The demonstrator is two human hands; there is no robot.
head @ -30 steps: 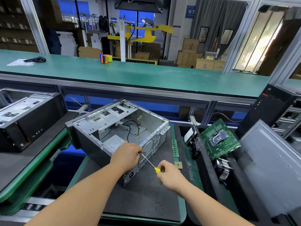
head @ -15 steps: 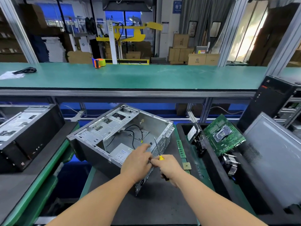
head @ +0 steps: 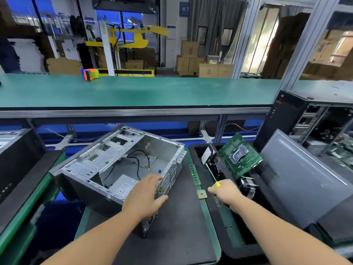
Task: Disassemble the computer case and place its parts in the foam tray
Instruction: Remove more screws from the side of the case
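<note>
Since half a second ago, the right hand [head: 226,195] is swinging away from the computer case [head: 122,165], carrying the screwdriver [head: 212,174] rightward over the foam tray [head: 215,222]; the left hand [head: 147,196] is staying at the case's rear corner.

Going from left to right: another black tower [head: 17,161] is lying at the far left edge. Next, the open case is resting on its side on the dark mat [head: 172,232], its open side up, probably so the inside can be reached. A power supply [head: 124,185] with a white label, too small to read, is still sitting inside beside loose black cables [head: 138,162]. The left hand is gripping the rear panel, thumb on the outside and fingers curled over the edge, likely steadying it. A memory stick [head: 193,175] and a small square chip [head: 202,194] are lying on the green strip. The right hand is closed around the yellow-collared screwdriver, shaft pointing away. In the tray, a green motherboard [head: 239,155] is leaning upright next to a heatsink [head: 248,186], and a grey side panel [head: 305,176] is propped at the right. No brand is legible.
</note>
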